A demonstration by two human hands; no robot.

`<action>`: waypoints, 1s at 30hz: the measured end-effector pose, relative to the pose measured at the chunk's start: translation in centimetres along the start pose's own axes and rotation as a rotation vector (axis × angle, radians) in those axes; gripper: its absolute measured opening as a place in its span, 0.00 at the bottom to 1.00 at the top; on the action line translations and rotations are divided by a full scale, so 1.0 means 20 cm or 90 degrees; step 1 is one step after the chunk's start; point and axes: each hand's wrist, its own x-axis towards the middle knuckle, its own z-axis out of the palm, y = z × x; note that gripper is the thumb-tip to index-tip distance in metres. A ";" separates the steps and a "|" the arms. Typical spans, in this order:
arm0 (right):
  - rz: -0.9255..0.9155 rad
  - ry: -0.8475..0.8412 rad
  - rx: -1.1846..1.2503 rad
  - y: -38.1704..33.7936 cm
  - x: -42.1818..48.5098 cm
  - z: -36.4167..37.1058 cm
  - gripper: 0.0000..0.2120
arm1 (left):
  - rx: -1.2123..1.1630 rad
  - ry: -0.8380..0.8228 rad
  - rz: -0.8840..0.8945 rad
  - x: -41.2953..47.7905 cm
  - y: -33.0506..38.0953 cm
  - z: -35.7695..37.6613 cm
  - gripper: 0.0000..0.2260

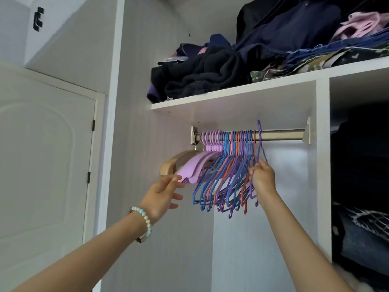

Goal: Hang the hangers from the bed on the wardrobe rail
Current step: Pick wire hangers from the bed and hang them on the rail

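Right grip (263, 178) clamped on purple hanger (260, 142) at edge of bunch (227, 175); left grip (162, 194) apart; bare rail (282, 134) beyond.

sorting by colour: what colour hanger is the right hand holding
Purple hanger in the right hand, head view.

The left half of the rail (280, 134) is packed with a tight bunch of hangers (229, 165); at the bunch's right edge a purple hanger (261, 144) is held up by the right hand (263, 178). Right of it the rail is left bare, with open room below. Clearance above the rail is limited by the shelf (231, 95). Passage past the rail's right end is blocked by an upright panel (323, 144).
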 end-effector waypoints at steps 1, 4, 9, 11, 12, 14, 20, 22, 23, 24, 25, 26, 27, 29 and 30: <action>0.002 -0.010 -0.009 0.02 0.00 0.00 0.14 | 0.003 0.002 -0.003 0.00 -0.01 -0.01 0.13; -0.002 -0.011 -0.062 0.06 -0.02 -0.02 0.13 | -0.007 0.010 -0.013 0.00 -0.02 -0.03 0.12; -0.072 0.016 -0.219 0.09 -0.08 -0.06 0.18 | -0.011 0.020 -0.016 -0.03 -0.04 -0.06 0.10; -0.124 0.004 -0.249 0.06 -0.14 -0.06 0.21 | -0.012 0.028 -0.012 -0.05 -0.04 -0.09 0.10; -0.157 -0.003 -0.268 0.04 -0.17 -0.06 0.23 | -0.009 0.031 -0.008 -0.07 -0.04 -0.11 0.10; -0.222 -0.019 -0.301 -0.02 -0.26 -0.03 0.25 | 0.007 0.042 -0.005 -0.11 -0.04 -0.17 0.12; -0.325 -0.136 -0.261 -0.16 -0.62 0.27 0.23 | 0.125 0.100 0.006 -0.36 -0.08 -0.53 0.17; -0.327 -0.187 -0.236 -0.17 -0.78 0.43 0.23 | 0.161 0.128 0.003 -0.48 -0.08 -0.71 0.18; -0.327 -0.215 -0.227 -0.17 -0.87 0.51 0.23 | 0.187 0.143 -0.003 -0.55 -0.09 -0.81 0.18; -0.332 -0.249 -0.223 -0.17 -0.97 0.60 0.24 | 0.214 0.159 -0.008 -0.63 -0.11 -0.92 0.18; -0.342 -0.288 -0.221 -0.17 -1.08 0.68 0.25 | 0.240 0.175 -0.018 -0.70 -0.13 -1.03 0.18; -0.354 -0.331 -0.218 -0.17 -1.20 0.77 0.25 | 0.262 0.193 -0.033 -0.79 -0.16 -1.14 0.19; -0.358 -0.377 -0.213 -0.18 -1.33 0.85 0.26 | 0.282 0.209 -0.054 -0.88 -0.19 -1.26 0.19; -0.371 -0.469 -0.197 -0.20 -1.60 1.02 0.26 | 0.329 0.246 -0.106 -1.09 -0.24 -1.49 0.21; -0.384 -0.512 -0.192 -0.21 -1.75 1.10 0.26 | 0.356 0.265 -0.134 -1.20 -0.27 -1.61 0.23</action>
